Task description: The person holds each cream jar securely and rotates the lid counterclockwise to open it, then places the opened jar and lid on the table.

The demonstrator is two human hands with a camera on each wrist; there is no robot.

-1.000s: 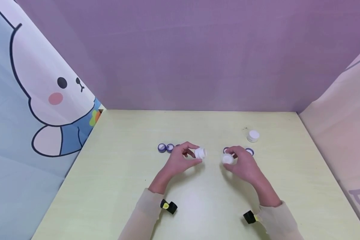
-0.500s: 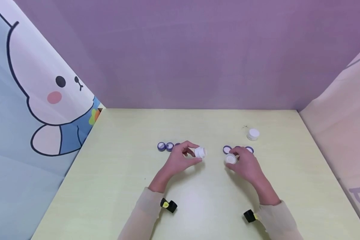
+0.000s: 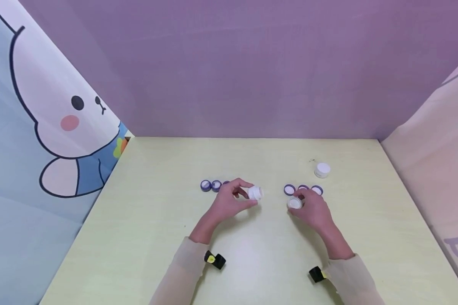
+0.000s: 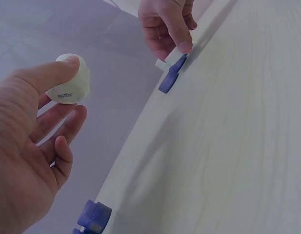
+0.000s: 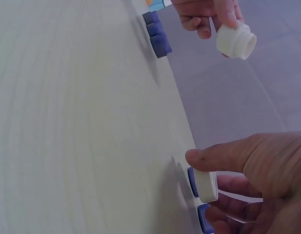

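Observation:
My left hand [image 3: 230,202] pinches a small white screw-neck jar [image 3: 255,193] between thumb and fingers, tipped so its uncovered mouth points right. The jar [image 5: 235,41] shows its threaded neck in the right wrist view, and its base with small dark print faces the left wrist camera. My right hand [image 3: 314,208] grips a white jar lid [image 3: 294,203] by its edge, the hollow inner side turned toward the head camera. Just beyond that hand lies a row of purple-rimmed caps [image 3: 289,189], one partly covered by the fingers.
Left of my left hand, small purple jars [image 3: 205,185] stand in a row, the nearest to the hand partly hidden. A white lidded jar [image 3: 322,170] stands at the back right of the pale table [image 3: 156,220]. A purple cloth [image 3: 252,76] hangs behind the table.
My right hand has shifted slightly right and toward me with the lid, uncovering more of the purple-rimmed caps. My left hand holds the jar almost still.

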